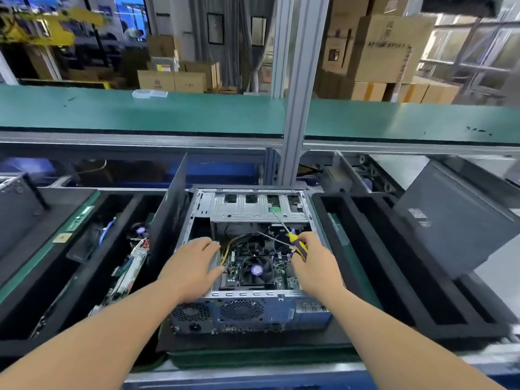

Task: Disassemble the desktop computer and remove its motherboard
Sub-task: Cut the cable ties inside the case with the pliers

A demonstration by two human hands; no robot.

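Observation:
An open desktop computer case [250,313] lies on its side in front of me, rear panel toward me. Inside it sits the motherboard [281,273] with a round black CPU fan [256,270] in the middle. A silver drive cage [253,206] fills the far end. My left hand [191,266] rests with straight fingers on the left part of the case interior, above the power supply area. My right hand [315,263] grips a yellow and black screwdriver [295,242] whose shaft points up and away over the board. Yellow and black cables [230,243] run near my left fingers.
A dark side panel [168,218] leans upright left of the case. Black foam trays [394,263] flank both sides; the left tray [56,277] holds removed boards and a fan [132,260]. A grey computer case [455,220] stands at right. A green shelf [168,111] runs behind.

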